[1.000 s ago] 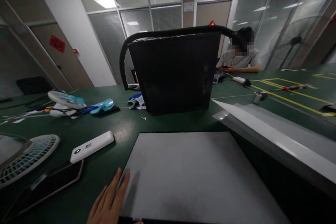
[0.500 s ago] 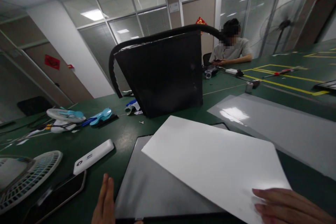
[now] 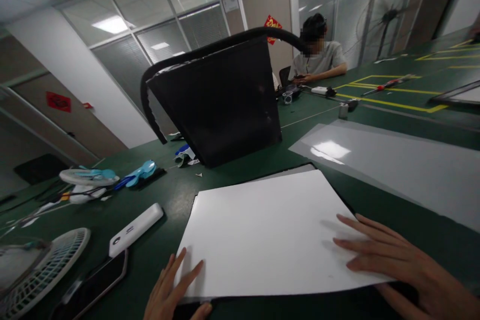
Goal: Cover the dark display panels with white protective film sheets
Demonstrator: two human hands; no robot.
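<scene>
A white sheet [image 3: 258, 235] lies over a grey panel with a thin dark border [image 3: 288, 172], leaving a strip of the panel bare along its far edge. My left hand [image 3: 170, 287] is at the sheet's near left corner, fingers apart and fingertips on the sheet. Across from it, my right hand [image 3: 393, 255] rests spread fingers over the sheet's right edge. Its thumb sits lower, near the front right corner, partly beneath the sheet's edge. Both hands are open, with fingers stretched out.
A black upright panel with a curved black strip [image 3: 232, 105] stands behind the sheet. A clear plastic sheet [image 3: 393, 170] lies right. Left are a white power-bank-like device [image 3: 135, 230], a phone [image 3: 101, 285] and a white fan [image 3: 60, 265]. A person [image 3: 318, 55] sits across the table.
The white sheet has turned and dropped into line with the panel, covering most of it. My left hand has come onto its left edge; my right hand has moved up and spread its fingers.
</scene>
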